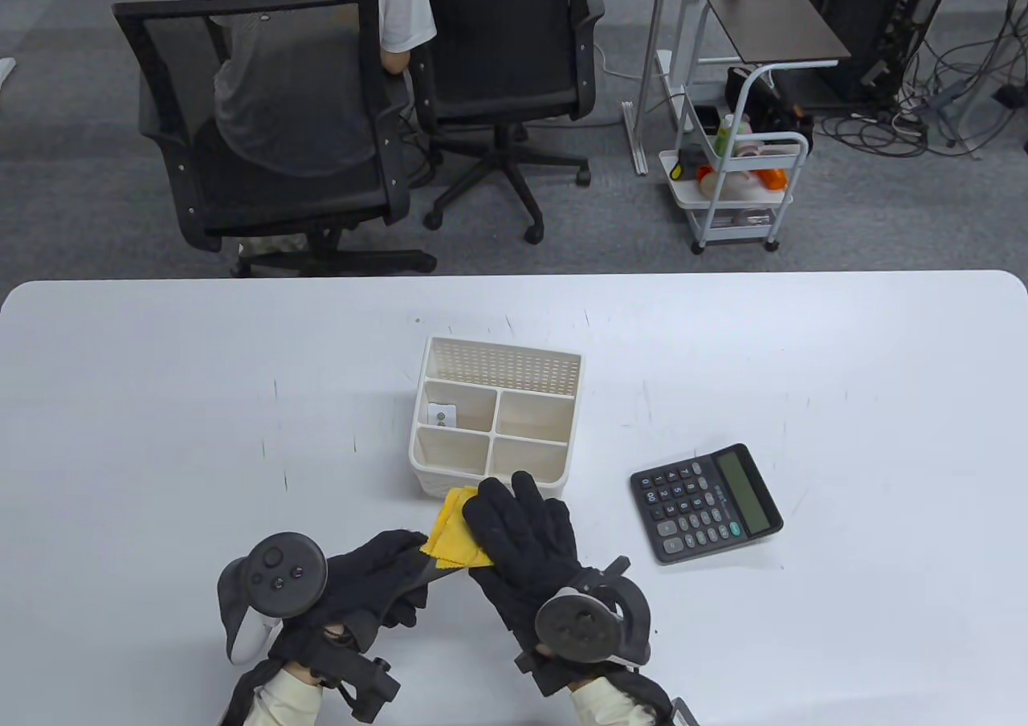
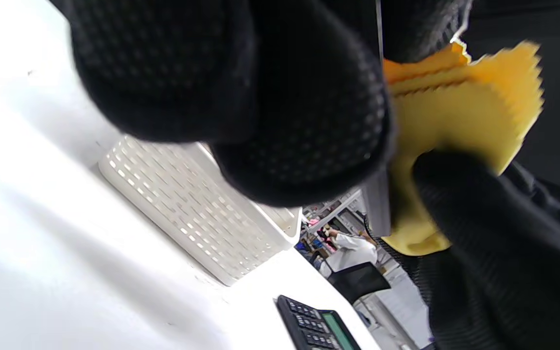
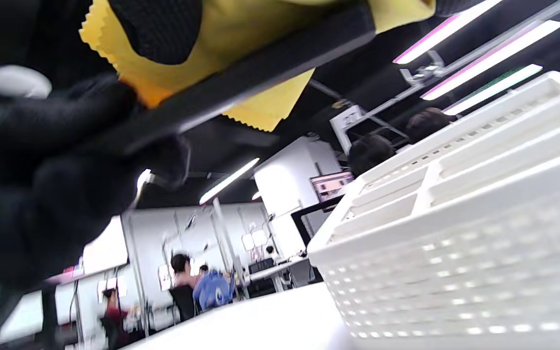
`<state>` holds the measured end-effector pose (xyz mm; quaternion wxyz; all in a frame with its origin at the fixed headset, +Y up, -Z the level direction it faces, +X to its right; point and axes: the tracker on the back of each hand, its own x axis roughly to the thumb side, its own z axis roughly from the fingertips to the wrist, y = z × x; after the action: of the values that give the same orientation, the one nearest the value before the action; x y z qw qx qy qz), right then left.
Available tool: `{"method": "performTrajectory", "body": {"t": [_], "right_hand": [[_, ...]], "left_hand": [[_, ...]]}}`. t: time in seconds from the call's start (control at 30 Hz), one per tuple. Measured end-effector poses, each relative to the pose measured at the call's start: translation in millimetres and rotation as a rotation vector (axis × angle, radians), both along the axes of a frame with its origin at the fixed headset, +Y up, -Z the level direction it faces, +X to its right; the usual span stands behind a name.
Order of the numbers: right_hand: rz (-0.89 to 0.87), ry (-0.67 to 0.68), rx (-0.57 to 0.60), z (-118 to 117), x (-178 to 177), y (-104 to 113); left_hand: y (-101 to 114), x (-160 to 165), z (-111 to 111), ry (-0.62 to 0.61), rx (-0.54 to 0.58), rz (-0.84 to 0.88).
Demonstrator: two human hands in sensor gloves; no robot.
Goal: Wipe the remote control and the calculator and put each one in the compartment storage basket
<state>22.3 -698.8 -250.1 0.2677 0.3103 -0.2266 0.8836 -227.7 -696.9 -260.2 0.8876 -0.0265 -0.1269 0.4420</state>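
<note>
beyond the white desk (image 1: 161, 373) a person in a white t-shirt (image 1: 321, 27) sits with their back turned in a black mesh office chair (image 1: 265, 140). a second black chair (image 1: 510, 75) stands just beside it. to the right a white rolling cart (image 1: 735, 188) holds bottles and small items, near a dark side table (image 1: 771, 23) and tangled cables (image 1: 948, 91) on the grey carpet.

table (image 1: 201, 373): white, rounded far corners, faint dark scuff marks scattered over the top
basket (image 1: 495, 373): white, perforated walls, divided into compartments, stands on the table near the middle; a small pale item lies in its back-left compartment
calculator (image 1: 705, 503): dark, lies flat on the table to the right of the basket, apart from it, display end angled toward the far right
</note>
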Motion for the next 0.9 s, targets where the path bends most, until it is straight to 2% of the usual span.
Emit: {"method": "performTrajectory", "body": {"t": [0.1, 0.27, 0.4, 0.5, 0.57, 0.63, 0.8, 0.9], "right_hand": [[0.073, 0.075, 0.031, 8.2, -15.8, -0.5], [0.159, 0.036, 0.108, 12.1, -19.5, 4.5], [0.131, -0.059, 0.032, 6.2, -4.7, 4.1], [0.073, -0.061, 0.010, 4.4, -3.0, 3.0], [0.071, -0.056, 0.026, 5.6, -6.9, 3.2], [0.103, 0.013, 0.038, 9.5, -18.1, 2.5], [0.197, 0.045, 0.151, 17.7, -31.0, 2.6], [0.211, 0.038, 0.178, 18.2, -29.1, 4.4]], "left_hand": [[-3.2, 2.4, -1.1, -0.029, -0.020, 0.011], [-2.3, -1.9, -1.9, -0.033, -0.033, 0.050], [2.2, -5.9, -0.3, -0.011, -0.001, 0.025], [0.5, -3.5, -1.5, -0.009, -0.013, 0.044], [-1.2, -1.8, -3.5, -0.017, -0.031, 0.053], [-4.5, -0.6, -5.3, -0.017, -0.060, 0.080], [-6.3, -10.2, -6.3, 0.031, -0.088, 0.188], [-5.5, -12.5, -5.5, 0.026, -0.092, 0.202]]}}
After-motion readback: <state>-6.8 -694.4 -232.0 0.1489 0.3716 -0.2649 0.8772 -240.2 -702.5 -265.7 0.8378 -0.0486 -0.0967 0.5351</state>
